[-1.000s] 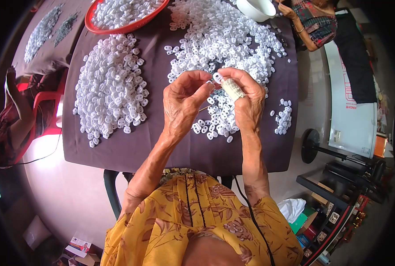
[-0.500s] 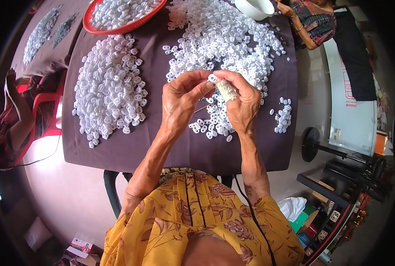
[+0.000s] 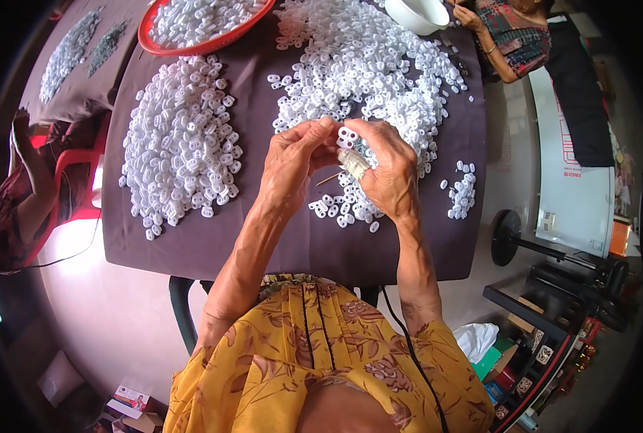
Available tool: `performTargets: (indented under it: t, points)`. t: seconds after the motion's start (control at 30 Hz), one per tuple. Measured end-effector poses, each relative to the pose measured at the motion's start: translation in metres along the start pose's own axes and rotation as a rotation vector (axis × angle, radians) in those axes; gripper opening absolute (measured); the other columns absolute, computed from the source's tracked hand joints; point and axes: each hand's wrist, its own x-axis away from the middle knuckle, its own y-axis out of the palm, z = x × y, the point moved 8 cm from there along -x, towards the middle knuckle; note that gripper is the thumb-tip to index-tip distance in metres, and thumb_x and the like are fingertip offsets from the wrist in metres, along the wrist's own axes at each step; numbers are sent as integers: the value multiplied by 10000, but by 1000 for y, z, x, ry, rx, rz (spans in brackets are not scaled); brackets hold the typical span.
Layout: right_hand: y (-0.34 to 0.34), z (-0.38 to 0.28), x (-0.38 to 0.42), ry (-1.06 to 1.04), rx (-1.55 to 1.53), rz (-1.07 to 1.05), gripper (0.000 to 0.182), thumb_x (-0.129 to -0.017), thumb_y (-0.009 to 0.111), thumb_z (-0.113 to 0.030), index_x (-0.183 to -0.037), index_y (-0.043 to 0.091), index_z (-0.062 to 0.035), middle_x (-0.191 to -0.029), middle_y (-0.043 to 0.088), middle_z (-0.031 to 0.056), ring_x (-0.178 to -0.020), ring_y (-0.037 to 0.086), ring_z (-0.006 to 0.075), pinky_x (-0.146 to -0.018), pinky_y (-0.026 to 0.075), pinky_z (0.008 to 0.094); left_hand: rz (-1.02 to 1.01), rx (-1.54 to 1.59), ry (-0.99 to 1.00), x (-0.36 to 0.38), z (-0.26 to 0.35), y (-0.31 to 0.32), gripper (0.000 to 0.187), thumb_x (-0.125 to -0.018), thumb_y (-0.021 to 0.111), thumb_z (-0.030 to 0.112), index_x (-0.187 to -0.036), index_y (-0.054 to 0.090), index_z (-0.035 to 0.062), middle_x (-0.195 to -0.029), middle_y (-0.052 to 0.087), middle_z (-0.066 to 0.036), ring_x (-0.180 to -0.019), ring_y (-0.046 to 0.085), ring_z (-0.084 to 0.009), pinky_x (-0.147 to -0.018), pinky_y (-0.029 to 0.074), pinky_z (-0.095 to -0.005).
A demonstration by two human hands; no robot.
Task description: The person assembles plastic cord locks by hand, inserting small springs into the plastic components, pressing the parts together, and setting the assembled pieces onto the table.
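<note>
A small white oval plastic piece with two holes [image 3: 347, 136] sits at the fingertips of my right hand [image 3: 388, 162], between forefinger and thumb. A whitish wrapping [image 3: 354, 163] covers that thumb. Just left of the piece, my left hand [image 3: 290, 162] is closed, its thumb and forefinger pinched together; what they hold, if anything, is hidden. Below the left fingers a thin brown stick [image 3: 327, 179] shows in part. Under and beyond both hands spreads a large heap of the same white pieces [image 3: 364, 68].
Another heap of white pieces [image 3: 181, 144] lies on the dark tablecloth [image 3: 256, 245] at left, and a small cluster [image 3: 463, 193] at right. A red basin [image 3: 206, 46] full of pieces and a white bowl [image 3: 424, 18] stand at the back. Another person's arm [image 3: 496, 54] is at upper right.
My left fingertips have drawn up and left, away from the white piece. My right hand has turned, and its wrapped thumb has moved left and down.
</note>
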Motion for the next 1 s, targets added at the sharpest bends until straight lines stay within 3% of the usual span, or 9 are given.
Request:
performTargets:
  t: [0.03, 0.07, 0.57, 0.9, 1.0]
  points:
    - [-1, -1, 0, -10, -10, 6, 433, -588, 577, 108, -1005, 548, -7, -892, 591, 113, -786, 569, 279, -699, 470, 368, -15, 12, -37, -2, -3, -1, 226, -821, 618, 219, -831, 607, -6, -798, 602, -64, -687, 585, -135, -677, 500, -289]
    - [0, 2, 1, 0, 27, 5, 358, -641, 665, 16, -985, 579, -33, -881, 602, 115, -816, 592, 283, -697, 483, 346, -32, 24, -75, -3, -8, -1, 236, -827, 612, 229, -824, 606, -7, -803, 601, -66, -685, 585, -139, -673, 505, -295]
    - [11, 10, 6, 106, -34, -81, 390, -634, 668, 15, -1007, 563, -30, -864, 606, 131, -779, 595, 287, -664, 483, 351, -24, -117, -108, -6, -20, -8, 240, -800, 646, 215, -823, 616, -23, -735, 605, -64, -648, 579, -128, -645, 504, -286]
    - [14, 12, 10, 33, 33, -94, 419, -633, 648, 19, -1036, 538, -18, -850, 599, 143, -781, 584, 304, -677, 473, 377, -18, -124, -126, -7, -23, -7, 222, -795, 649, 200, -832, 618, -17, -734, 612, -72, -634, 579, -130, -641, 501, -276]
    - [16, 11, 10, 36, 46, -107, 412, -630, 647, 20, -1024, 530, -7, -843, 596, 145, -790, 582, 309, -693, 467, 382, -47, -196, -126, -7, -25, -8, 238, -815, 620, 221, -850, 604, -14, -783, 606, -65, -681, 577, -128, -706, 491, -288]
